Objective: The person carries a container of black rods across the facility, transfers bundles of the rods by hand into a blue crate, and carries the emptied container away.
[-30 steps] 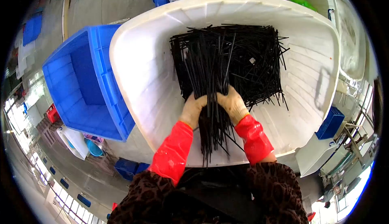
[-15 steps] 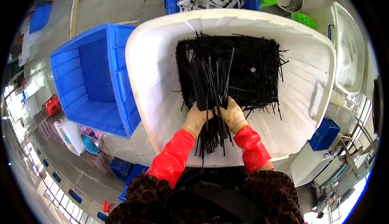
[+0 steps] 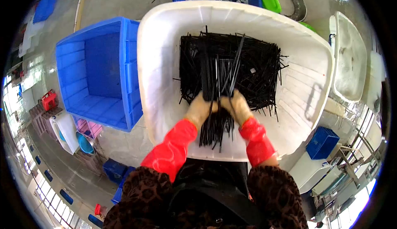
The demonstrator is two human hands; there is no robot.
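Two hands [image 3: 199,108], two red sleeves [image 3: 173,146], one metal basin [image 3: 303,9]; in one white tub [image 3: 300,103], black strips [image 3: 264,63] past counting.

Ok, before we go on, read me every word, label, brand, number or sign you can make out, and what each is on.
None: no text can be read in this view.
White tub, blue crate, red sleeves: no lettering shows.
Small white piece among the black strips: too small to tell if printed.
Red container at far left: too small and blurred.
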